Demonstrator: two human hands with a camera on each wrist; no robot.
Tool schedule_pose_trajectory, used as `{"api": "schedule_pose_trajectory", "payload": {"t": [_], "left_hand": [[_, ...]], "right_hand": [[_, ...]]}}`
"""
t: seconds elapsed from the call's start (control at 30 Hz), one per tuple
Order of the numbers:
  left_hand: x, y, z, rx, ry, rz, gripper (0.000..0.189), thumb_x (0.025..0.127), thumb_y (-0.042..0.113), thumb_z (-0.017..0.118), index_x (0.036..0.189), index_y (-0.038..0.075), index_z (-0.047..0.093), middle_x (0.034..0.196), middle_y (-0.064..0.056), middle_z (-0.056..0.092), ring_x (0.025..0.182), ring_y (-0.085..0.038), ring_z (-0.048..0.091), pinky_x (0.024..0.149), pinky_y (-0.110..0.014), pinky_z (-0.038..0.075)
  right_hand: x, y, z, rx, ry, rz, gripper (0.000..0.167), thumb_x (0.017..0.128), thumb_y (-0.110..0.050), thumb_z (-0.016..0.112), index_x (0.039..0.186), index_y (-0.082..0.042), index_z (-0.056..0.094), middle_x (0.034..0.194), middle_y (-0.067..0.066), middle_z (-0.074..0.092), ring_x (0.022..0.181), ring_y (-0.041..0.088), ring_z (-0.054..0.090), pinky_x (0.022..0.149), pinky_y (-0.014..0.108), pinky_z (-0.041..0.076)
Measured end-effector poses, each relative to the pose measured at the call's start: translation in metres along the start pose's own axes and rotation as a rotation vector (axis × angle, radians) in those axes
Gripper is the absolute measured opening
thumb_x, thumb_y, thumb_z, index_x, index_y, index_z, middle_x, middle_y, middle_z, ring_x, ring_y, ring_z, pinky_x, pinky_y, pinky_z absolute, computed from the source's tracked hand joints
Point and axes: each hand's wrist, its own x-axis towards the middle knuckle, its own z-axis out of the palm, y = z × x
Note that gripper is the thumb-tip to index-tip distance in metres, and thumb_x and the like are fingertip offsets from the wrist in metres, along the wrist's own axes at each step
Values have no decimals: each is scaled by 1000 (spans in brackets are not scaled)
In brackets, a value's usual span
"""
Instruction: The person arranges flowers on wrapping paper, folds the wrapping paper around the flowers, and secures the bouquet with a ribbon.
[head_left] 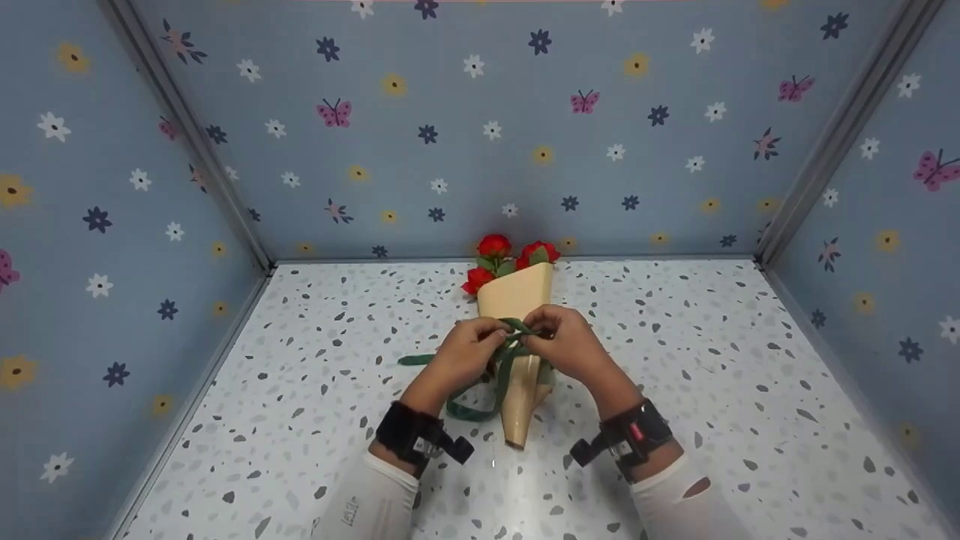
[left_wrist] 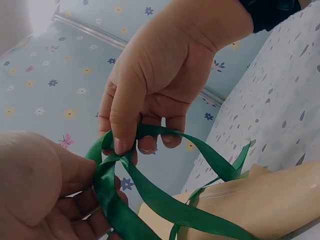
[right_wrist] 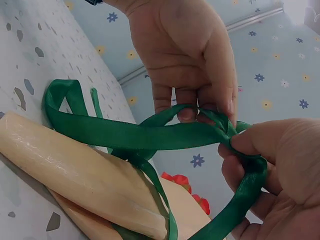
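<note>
A bouquet of red roses (head_left: 494,245) in tan wrapping paper (head_left: 514,292) lies on the table, its blooms toward the back wall. Over the middle of it, a green ribbon (head_left: 504,382) runs round the paper and up to both hands. My left hand (head_left: 466,351) pinches the ribbon between thumb and fingers. From the other side my right hand (head_left: 568,343) pinches it too, close to the left fingertips. In the left wrist view the ribbon (left_wrist: 165,202) forms a loop between the hands; the right wrist view shows its strands crossing there.
Speckled white tabletop (head_left: 330,330) surrounds the bouquet. A blue floral back wall (head_left: 495,165) stands close behind the roses, and side walls rise at left and right. One loose ribbon end (head_left: 415,360) lies left of the bouquet.
</note>
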Motion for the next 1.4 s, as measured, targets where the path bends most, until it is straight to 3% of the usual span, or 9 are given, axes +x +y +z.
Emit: {"api": "schedule_pose_trajectory", "payload": {"t": [0.3,0.47,0.63,0.73,0.97,1.07,1.17,1.27,1.4], "left_hand": [[4,-6,3,3,-8,-18,33,103,1,70,132,14,80,131,-10,77,72,-12,62,64,-26,53],[6,-6,6,77,29,-23,25,104,8,74,127,17,82,124,-7,79,90,-17,67,76,-32,60],[5,-1,3,181,184,92,19,112,14,67,121,9,83,117,-9,78,110,-24,68,99,-46,62],[1,2,-6,229,333,180,16,110,17,71,112,7,83,114,-10,79,108,-25,67,96,-46,61],[-11,7,-32,-171,412,214,30,104,18,82,80,11,65,74,0,60,72,-17,58,70,-32,52],[-15,8,-40,-229,421,231,29,104,19,84,82,15,65,72,2,57,67,-15,55,65,-29,50],[-21,11,-47,-36,453,253,26,102,27,88,87,16,71,75,1,62,67,-15,56,63,-30,48],[-27,13,-55,383,517,330,28,99,39,91,93,15,78,79,-1,71,67,-15,61,62,-31,48],[-32,9,-72,886,671,448,42,95,55,90,95,14,84,76,-3,74,56,-18,58,51,-33,42]], "right_hand": [[2,0,12,-70,85,-14,7,100,-7,84,104,-13,83,101,0,83,97,18,76,90,42,65],[2,1,13,4,71,-24,3,101,-9,83,104,-10,84,100,1,83,96,16,74,86,35,63],[5,7,6,224,40,20,11,107,-17,80,109,-7,82,107,8,84,105,25,78,89,31,63],[6,10,1,384,43,67,12,111,-17,75,111,-6,80,114,6,86,112,24,79,92,33,64],[7,15,-11,712,32,137,14,118,-16,61,112,-13,73,112,-1,84,115,18,77,104,43,63],[6,18,-14,810,22,116,18,120,-18,57,110,-17,73,111,-1,83,118,18,77,118,55,54],[6,21,-15,916,18,74,23,121,-18,52,108,-17,71,111,1,85,121,22,77,130,71,38],[5,23,-16,998,30,50,26,122,-16,48,106,-15,68,106,3,84,118,24,78,134,79,26],[6,24,-17,991,52,61,26,122,-14,45,105,-16,65,96,0,79,106,21,77,126,68,42]]}}
